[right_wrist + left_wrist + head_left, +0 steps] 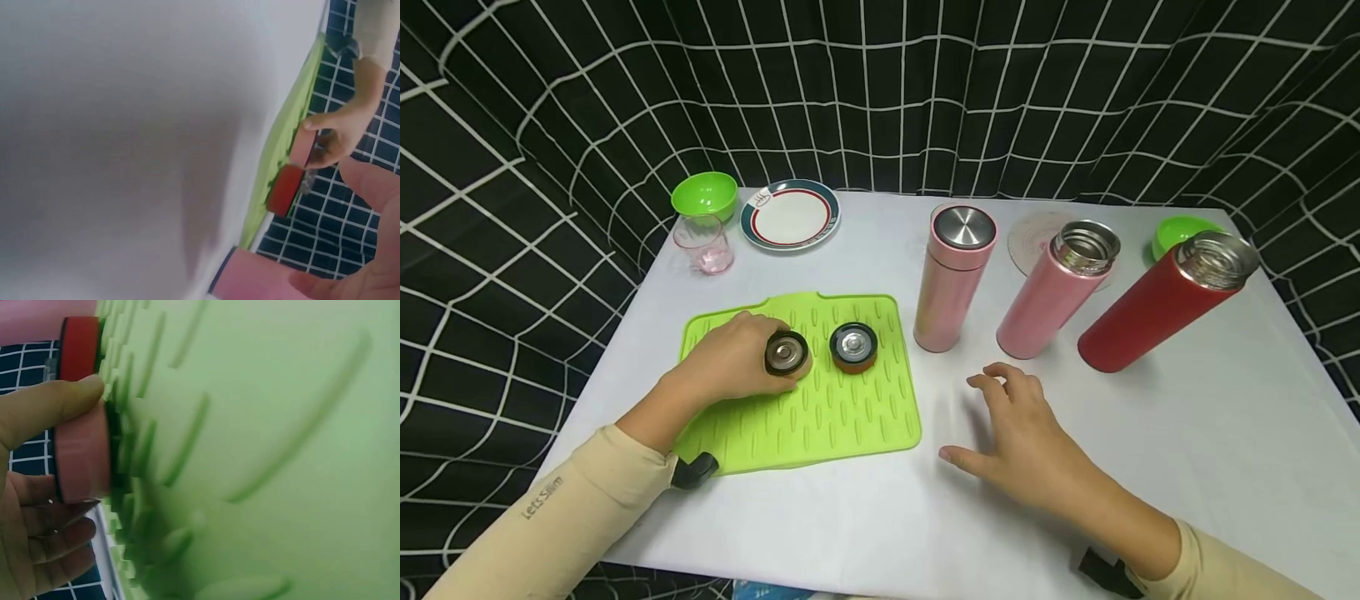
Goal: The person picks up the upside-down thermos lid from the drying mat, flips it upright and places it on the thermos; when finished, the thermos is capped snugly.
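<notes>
My left hand (733, 358) grips a pink bottle lid (787, 354) by its sides over the green ridged mat (850, 429), the lid's underside facing up. In the left wrist view, the thumb lies on the near side of the pink lid (82, 456), close against the mat. Beside it a red bottle lid (853, 348) sits inverted on the mat. My right hand (1018, 433) hovers over the white tabletop with fingers spread and loosely bent, holding nothing. Ahead of it stand a lidless pink bottle (1048, 300) and a capped pink bottle (947, 292).
A lidless red bottle (1150, 308) stands at the right. Behind the bottles are a round coaster (1026, 242) and a green bowl (1180, 229). A second green bowl (703, 196), a clear pink-based glass (706, 246) and a plate (790, 215) are at the back left.
</notes>
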`<state>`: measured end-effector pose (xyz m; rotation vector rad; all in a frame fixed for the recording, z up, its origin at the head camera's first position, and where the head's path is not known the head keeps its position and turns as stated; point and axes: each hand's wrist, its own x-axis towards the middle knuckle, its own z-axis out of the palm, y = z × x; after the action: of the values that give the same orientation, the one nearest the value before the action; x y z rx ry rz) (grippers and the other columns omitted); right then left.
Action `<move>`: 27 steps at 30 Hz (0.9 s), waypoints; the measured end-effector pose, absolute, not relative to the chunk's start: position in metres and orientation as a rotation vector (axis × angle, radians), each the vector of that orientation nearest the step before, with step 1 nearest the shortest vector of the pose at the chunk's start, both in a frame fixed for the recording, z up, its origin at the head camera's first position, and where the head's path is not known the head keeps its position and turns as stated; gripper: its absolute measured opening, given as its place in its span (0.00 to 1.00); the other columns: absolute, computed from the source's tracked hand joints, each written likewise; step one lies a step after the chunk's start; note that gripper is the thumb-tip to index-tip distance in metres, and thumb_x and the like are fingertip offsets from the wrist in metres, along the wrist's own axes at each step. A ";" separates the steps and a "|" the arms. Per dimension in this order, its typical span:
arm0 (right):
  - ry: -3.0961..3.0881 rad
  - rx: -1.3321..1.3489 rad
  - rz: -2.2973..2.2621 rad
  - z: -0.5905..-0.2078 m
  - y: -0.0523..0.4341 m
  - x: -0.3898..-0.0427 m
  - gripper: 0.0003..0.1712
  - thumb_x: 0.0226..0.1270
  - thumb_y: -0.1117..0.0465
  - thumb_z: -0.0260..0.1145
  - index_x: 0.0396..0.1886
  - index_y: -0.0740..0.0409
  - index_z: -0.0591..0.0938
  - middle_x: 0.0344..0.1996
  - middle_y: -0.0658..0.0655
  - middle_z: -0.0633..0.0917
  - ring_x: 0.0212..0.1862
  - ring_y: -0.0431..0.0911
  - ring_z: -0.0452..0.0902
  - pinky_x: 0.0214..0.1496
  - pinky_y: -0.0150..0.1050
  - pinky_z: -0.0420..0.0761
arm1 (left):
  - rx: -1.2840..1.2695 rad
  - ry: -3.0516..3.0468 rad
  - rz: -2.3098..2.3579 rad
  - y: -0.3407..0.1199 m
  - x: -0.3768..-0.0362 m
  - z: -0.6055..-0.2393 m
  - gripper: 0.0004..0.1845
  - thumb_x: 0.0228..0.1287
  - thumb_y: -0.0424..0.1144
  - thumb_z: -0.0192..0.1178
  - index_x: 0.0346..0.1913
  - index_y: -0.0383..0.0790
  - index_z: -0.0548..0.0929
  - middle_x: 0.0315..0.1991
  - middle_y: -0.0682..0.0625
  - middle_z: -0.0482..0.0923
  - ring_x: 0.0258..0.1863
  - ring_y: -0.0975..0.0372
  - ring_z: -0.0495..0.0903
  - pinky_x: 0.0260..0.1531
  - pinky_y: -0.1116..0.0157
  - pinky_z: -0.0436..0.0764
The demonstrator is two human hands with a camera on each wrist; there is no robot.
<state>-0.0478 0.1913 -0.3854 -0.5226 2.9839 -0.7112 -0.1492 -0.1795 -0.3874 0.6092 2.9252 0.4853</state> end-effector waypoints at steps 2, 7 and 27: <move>2.984 -0.530 -0.706 -0.386 0.191 -0.048 0.47 0.50 0.37 0.76 0.62 0.58 0.69 0.62 0.61 0.64 0.61 0.57 0.60 0.52 0.51 0.75 | 0.595 2.944 0.481 -0.180 -0.151 -0.390 0.33 0.39 0.58 0.77 0.47 0.42 0.82 0.40 0.52 0.80 0.43 0.56 0.76 0.42 0.54 0.78; 2.968 -0.544 -0.716 -0.388 0.191 -0.048 0.46 0.52 0.39 0.75 0.62 0.59 0.69 0.62 0.61 0.64 0.63 0.55 0.61 0.54 0.52 0.76 | 0.591 2.955 0.478 -0.178 -0.156 -0.395 0.31 0.37 0.61 0.77 0.43 0.47 0.83 0.37 0.56 0.79 0.40 0.59 0.76 0.39 0.56 0.78; 2.740 -0.523 -1.133 -0.355 0.164 -0.071 0.30 0.64 0.33 0.62 0.51 0.50 0.79 0.35 0.43 0.81 0.37 0.39 0.77 0.39 0.38 0.78 | 1.272 2.943 0.588 -0.082 -0.122 -0.334 0.34 0.36 0.56 0.77 0.52 0.51 0.81 0.42 0.59 0.75 0.35 0.64 0.77 0.34 0.63 0.78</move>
<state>-0.0710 0.1643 -0.3549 -0.5227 2.7397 -1.1333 -0.1217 -0.0818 -0.3344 1.2724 2.9432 0.5884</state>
